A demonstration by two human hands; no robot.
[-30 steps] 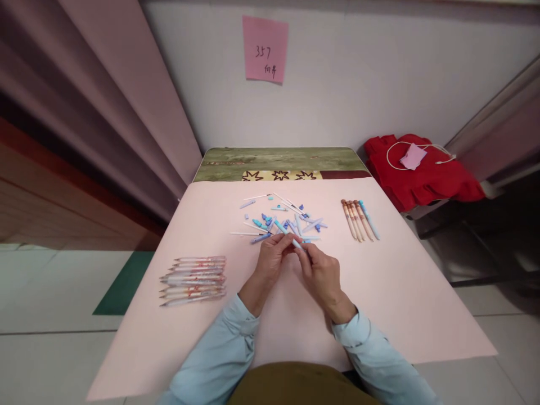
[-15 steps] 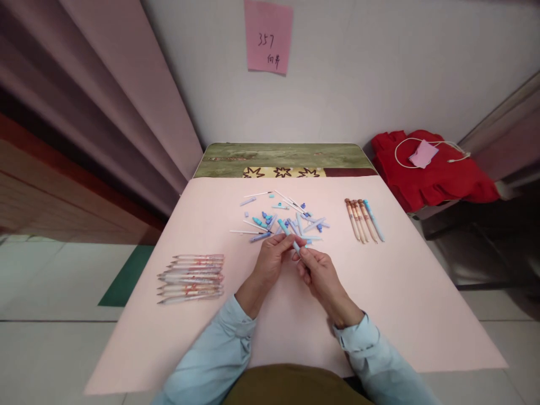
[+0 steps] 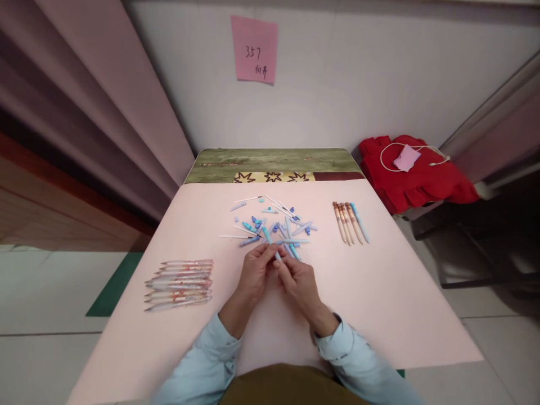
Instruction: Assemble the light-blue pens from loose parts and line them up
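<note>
Both hands meet over the near edge of a pile of pen parts. Between them is a light-blue pen (image 3: 267, 234), tilted, its turquoise end pointing away from me. My left hand (image 3: 255, 270) pinches the barrel with thumb and fingers. My right hand (image 3: 297, 278) is closed round the lower end, which its fingers partly hide. Just beyond lie loose blue and lilac pen barrels (image 3: 301, 228), turquoise end pieces (image 3: 248, 226) and thin white refills (image 3: 236, 237) with dark tips.
Several clear printed pens (image 3: 179, 284) lie in a row at the left. To the right, brown-topped pens (image 3: 345, 223) lie beside a finished-looking blue pen (image 3: 360, 223). A pink cover (image 3: 379, 315) lies over the table. Red cloth (image 3: 439, 183) with a white cable sits beyond the right edge.
The view has shifted, so the table contents sit further left. Both hands still hold the light-blue pen, and the right hand has drawn closer to the left.
</note>
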